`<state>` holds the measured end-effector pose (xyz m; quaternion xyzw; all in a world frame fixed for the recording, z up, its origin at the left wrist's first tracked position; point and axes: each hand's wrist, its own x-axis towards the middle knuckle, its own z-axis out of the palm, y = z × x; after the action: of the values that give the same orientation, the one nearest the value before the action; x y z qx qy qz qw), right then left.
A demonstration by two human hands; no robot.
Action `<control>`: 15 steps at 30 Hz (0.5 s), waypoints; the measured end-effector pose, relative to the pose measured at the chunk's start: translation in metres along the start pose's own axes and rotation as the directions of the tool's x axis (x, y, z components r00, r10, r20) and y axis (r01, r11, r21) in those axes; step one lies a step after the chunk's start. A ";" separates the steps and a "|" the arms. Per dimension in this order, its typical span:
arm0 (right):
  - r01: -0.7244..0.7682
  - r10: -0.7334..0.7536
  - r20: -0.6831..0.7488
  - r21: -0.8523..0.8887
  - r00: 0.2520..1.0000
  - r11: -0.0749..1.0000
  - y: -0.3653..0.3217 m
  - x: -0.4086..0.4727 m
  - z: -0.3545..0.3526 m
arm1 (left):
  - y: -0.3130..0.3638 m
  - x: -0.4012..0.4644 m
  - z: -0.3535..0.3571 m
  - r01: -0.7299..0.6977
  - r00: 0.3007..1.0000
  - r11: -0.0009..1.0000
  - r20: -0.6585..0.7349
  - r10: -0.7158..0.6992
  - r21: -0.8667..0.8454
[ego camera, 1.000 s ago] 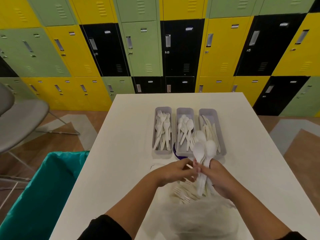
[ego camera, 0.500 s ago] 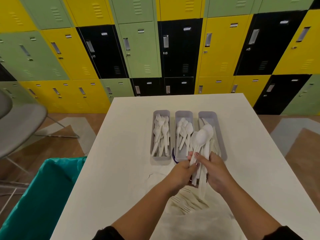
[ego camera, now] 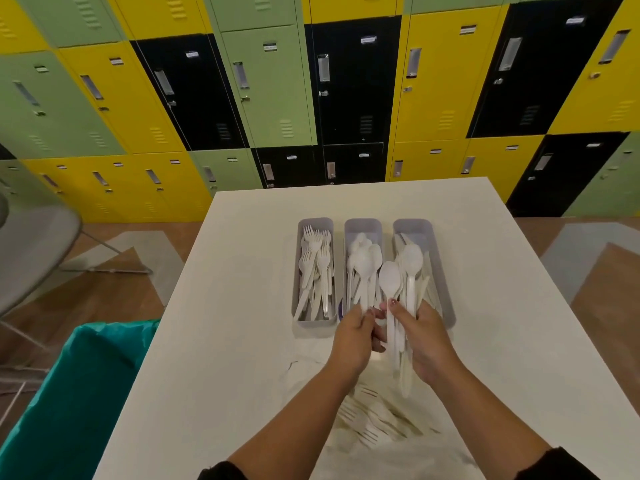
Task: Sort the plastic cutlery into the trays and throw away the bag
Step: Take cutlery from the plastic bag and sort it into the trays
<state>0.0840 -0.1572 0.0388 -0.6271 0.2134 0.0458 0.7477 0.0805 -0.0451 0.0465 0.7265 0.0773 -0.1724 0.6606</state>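
White plastic spoons [ego camera: 398,306] are bunching in my right hand [ego camera: 427,344], handles toward me; my left hand [ego camera: 353,336] is pinching one shaft. I'm reckoning the middle tray [ego camera: 363,227] (spoons already inside) is lying just ahead-left, parallel to them.

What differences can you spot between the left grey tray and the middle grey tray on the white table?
The left grey plastic tray holds white forks, tines pointing away; the middle grey plastic tray holds white spoons, bowls pointing away. The left tray's near end is in full view; the middle tray's near end is hidden behind the left hand. Both are long, narrow and lie parallel.
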 end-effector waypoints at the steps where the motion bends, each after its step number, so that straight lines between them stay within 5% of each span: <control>1: 0.004 -0.003 -0.022 0.005 1.000 1.000 0.001 0.003 -0.001 | -0.001 0.003 0.000 0.023 1.000 0.999 -0.006 -0.023 -0.035; 11: -0.020 0.021 -0.033 0.014 0.999 1.000 0.005 0.011 -0.011 | 0.001 0.044 -0.003 0.091 0.990 0.994 -0.101 -0.098 -0.064; 15: -0.017 0.017 -0.030 -0.004 0.999 1.000 0.004 0.013 -0.017 | 0.008 0.065 -0.002 0.065 0.982 0.994 -0.184 -0.049 0.085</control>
<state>0.0904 -0.1751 0.0284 -0.6273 0.2298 0.0434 0.7428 0.1440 -0.0516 0.0310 0.7660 0.1501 -0.1277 0.6119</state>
